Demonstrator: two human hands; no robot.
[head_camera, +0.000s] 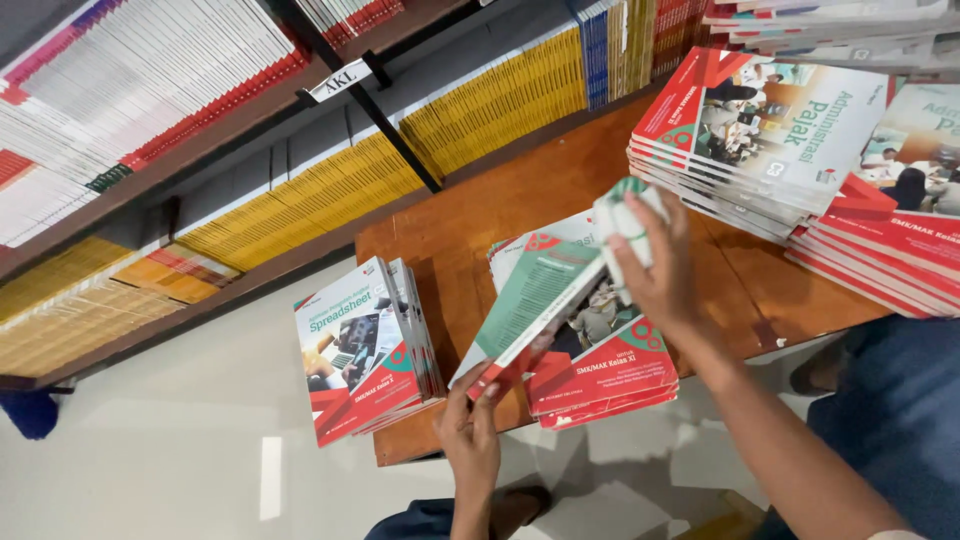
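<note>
1. A green-backed book (535, 300) is held tilted above a low stack of books (600, 375) near the front edge of a wooden table (470, 225).
2. Its lower corner is pinched by the left hand (470, 430), fingers closed on the cover.
3. A crumpled white cloth (625, 225) is gripped in the right hand (655, 270), which is pressed against the book's upper edge.
4. A small pile of books (365, 350) is seen overhanging the table's left end.
5. Taller stacks (760, 140) are set at the table's far right.
6. Shelves (250, 130) packed with yellow and white spines are seen behind the table.
</note>
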